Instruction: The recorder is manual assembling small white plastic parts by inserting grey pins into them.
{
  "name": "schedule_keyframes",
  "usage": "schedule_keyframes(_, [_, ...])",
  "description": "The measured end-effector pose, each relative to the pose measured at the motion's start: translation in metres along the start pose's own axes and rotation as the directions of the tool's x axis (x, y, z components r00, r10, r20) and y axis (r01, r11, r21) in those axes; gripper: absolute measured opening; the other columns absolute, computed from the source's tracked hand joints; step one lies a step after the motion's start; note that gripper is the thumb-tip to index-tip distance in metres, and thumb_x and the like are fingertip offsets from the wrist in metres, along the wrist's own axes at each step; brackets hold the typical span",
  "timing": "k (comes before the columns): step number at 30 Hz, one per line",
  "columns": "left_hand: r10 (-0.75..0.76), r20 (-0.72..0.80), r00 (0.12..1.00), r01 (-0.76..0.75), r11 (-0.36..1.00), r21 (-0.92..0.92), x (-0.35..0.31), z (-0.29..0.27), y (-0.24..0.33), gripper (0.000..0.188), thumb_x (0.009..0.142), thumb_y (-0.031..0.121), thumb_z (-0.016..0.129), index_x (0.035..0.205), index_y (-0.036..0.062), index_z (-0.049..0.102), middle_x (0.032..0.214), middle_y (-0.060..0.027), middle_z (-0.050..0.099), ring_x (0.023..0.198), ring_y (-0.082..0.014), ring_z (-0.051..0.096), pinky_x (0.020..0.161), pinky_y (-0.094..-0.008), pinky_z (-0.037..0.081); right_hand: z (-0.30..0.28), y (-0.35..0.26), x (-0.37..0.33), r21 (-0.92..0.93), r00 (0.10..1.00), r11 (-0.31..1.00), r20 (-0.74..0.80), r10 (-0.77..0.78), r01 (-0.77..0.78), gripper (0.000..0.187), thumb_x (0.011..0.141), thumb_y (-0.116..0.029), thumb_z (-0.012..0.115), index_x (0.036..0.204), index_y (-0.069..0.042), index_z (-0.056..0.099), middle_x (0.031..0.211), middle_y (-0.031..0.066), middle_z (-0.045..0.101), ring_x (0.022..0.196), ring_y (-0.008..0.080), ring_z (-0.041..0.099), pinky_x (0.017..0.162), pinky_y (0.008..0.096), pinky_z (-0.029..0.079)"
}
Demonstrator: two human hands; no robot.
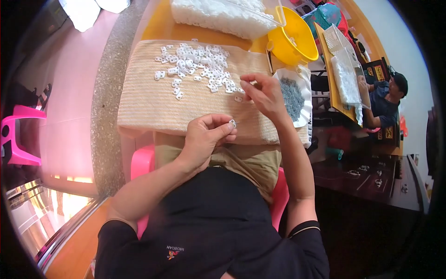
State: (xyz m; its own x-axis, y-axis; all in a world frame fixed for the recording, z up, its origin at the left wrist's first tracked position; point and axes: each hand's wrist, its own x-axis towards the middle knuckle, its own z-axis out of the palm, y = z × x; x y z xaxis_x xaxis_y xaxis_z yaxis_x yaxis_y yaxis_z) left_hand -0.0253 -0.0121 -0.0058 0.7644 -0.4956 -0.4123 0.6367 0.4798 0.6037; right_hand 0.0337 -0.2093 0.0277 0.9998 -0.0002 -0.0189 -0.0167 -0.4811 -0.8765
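Observation:
Between the thumb and fingers of my left hand is a small white plastic piece with holes, held above the near edge of a tan striped cloth. My right hand hovers farther off, at the right edge of a loose pile of similar white pieces. Its thumb and index finger are pinched together, and whatever is between them is too small to make out. Beside the right wrist stands a white scalloped tray holding many thin grey metal bits.
Behind the cloth stands a clear bin full of white pieces, with a yellow basin to its right. A co-worker sits at another table at right with a white-filled bin. A pink stool stands at left.

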Motion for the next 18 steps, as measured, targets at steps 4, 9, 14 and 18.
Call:
schedule_keyframes(4, [-0.009,-0.013,1.000,0.009,1.000,-0.014,-0.001,0.003,0.002,0.014,0.087,0.005,0.064,0.100,0.0014,0.060,0.084,-0.0084,0.066,0.071,-0.0134,0.065,0.065,-0.0259,0.056,0.002,0.024,0.049,-0.209,0.975,0.952,0.032,-0.220,0.222,0.021,0.086,-0.007,0.062,0.105,0.001,0.064,0.078,0.0056,0.064,0.063,0.0138,0.061,0.060,0.0253,0.048])
schedule_keyframes(9, [0.001,-0.011,1.000,-0.002,0.999,-0.034,-0.002,0.002,0.005,0.013,0.087,0.005,0.064,0.099,0.0016,0.061,0.084,-0.0081,0.066,0.072,-0.0132,0.065,0.065,-0.0255,0.055,0.015,0.011,0.077,-0.551,0.872,0.690,0.166,-0.461,0.470,0.028,0.081,-0.010,0.061,0.108,-0.006,0.065,0.094,0.0165,0.063,0.093,0.0355,0.060,0.082,0.0394,0.048])
schedule_keyframes(14, [-0.002,0.005,1.000,0.002,0.998,-0.058,-0.003,0.002,0.010,0.013,0.087,0.006,0.065,0.099,0.0021,0.061,0.084,-0.0075,0.066,0.072,-0.0126,0.064,0.066,-0.0246,0.055,0.017,0.003,0.083,-0.604,0.916,0.689,0.252,-0.312,0.401,0.023,0.082,-0.014,0.061,0.104,-0.006,0.066,0.101,0.0168,0.062,0.097,0.0349,0.059,0.084,0.0412,0.046])
schedule_keyframes(18, [0.007,0.015,1.000,-0.007,0.999,-0.038,-0.004,0.003,0.012,0.014,0.087,0.007,0.066,0.099,0.0025,0.061,0.084,-0.0064,0.066,0.073,-0.0118,0.064,0.067,-0.0243,0.055,0.016,0.002,0.075,-0.647,0.918,0.653,0.256,-0.302,0.395,0.018,0.083,-0.014,0.062,0.098,-0.005,0.064,0.102,0.0163,0.060,0.095,0.0347,0.058,0.081,0.0414,0.046])
